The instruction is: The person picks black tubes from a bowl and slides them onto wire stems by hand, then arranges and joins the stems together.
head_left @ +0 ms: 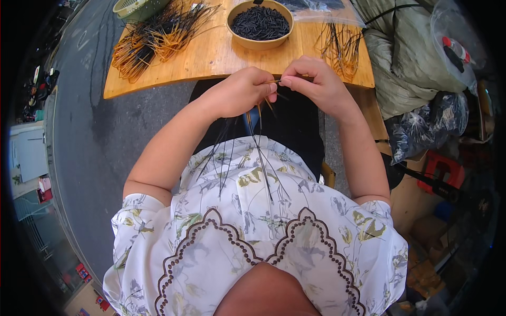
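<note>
My left hand (245, 92) is closed around several thin black wires (260, 150) with orange ends, which hang down in front of my patterned shirt. One orange end sticks out from between its thumb and forefinger. At that end, my right hand (314, 84) pinches a small dark piece between thumb and forefinger; the fingertips partly hide it. Both hands meet just off the near edge of the wooden table (211, 55). Beyond them stands a round tan bowl (259, 46) full of short black tube-like pieces.
A large heap of black and orange wires (150, 45) lies at the table's left, beside a pale green basket (138, 8). A smaller wire bundle (340, 55) lies at the right near a clear plastic bag (329, 13). Sacks (392, 79) and a red stool (441, 171) crowd the right side.
</note>
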Demonstrator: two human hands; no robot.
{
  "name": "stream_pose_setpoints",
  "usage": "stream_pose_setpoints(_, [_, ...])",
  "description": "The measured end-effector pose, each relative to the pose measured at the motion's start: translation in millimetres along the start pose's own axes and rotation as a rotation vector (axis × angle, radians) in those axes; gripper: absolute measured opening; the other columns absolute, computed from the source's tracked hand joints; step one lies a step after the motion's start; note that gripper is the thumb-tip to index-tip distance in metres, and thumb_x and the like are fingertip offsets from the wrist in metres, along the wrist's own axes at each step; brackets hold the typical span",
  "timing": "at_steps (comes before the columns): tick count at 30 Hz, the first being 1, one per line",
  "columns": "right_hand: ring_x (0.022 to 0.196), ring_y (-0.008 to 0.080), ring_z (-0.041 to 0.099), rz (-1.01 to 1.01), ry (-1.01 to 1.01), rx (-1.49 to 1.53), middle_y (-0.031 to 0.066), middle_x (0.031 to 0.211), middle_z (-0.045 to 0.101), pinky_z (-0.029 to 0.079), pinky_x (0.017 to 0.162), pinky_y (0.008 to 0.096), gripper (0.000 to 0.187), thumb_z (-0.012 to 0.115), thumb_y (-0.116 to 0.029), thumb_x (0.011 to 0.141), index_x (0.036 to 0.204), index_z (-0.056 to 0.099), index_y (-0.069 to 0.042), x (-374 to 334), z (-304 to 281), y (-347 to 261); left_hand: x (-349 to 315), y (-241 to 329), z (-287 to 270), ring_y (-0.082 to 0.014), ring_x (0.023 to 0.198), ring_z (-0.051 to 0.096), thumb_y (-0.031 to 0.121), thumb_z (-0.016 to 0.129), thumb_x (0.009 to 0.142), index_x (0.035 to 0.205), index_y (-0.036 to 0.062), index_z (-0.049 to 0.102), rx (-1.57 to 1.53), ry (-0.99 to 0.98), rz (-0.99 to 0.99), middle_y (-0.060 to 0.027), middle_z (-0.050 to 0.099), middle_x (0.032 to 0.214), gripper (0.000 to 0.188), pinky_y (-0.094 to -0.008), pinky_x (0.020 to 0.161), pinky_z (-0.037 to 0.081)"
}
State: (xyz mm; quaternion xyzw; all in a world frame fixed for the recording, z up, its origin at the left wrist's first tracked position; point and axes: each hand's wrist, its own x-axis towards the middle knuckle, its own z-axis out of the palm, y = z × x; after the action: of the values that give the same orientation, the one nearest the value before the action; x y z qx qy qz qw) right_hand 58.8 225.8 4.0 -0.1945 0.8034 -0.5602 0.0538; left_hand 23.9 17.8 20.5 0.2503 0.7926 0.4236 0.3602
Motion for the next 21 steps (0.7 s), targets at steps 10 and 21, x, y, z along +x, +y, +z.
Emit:
stream_pose_setpoints(10, [0.079, 0.0144, 0.052, -0.099, 0.013, -0.111, 0.003, 0.077, 0.057, 0.041, 0.072, 0.0261, 0.005, 0.063, -0.006, 0.079, 0.076, 0.06, -0.002, 0.6, 2.5, -3.1, -2.9, 8.3, 0.4, -0.0186, 0.064, 0.057, 0.02, 0.047, 0.093, 0.08, -0.0012, 0.061, 0.113, -0.029, -0.007, -0.0093, 0.058, 0.068, 0.028, -0.0326, 0.062, 0.046])
stream_pose_setpoints(21, [0.076, 0.0101, 0.049, -0.028, 0.084, 0.084, 0.0001, 0.075, 0.052, 0.039, 0.069, 0.0234, 0.007, 0.061, -0.009, 0.084, 0.081, 0.061, -0.002, -1.9, 8.7, -0.9, -2.5, 8.8, 1.0, -0.0192, 0.064, 0.056, 0.02, 0.047, 0.093, 0.08, -0.001, 0.062, 0.085, -0.001, 0.0, -0.01, 0.058, 0.067, 0.029, -0.0327, 0.063, 0.046])
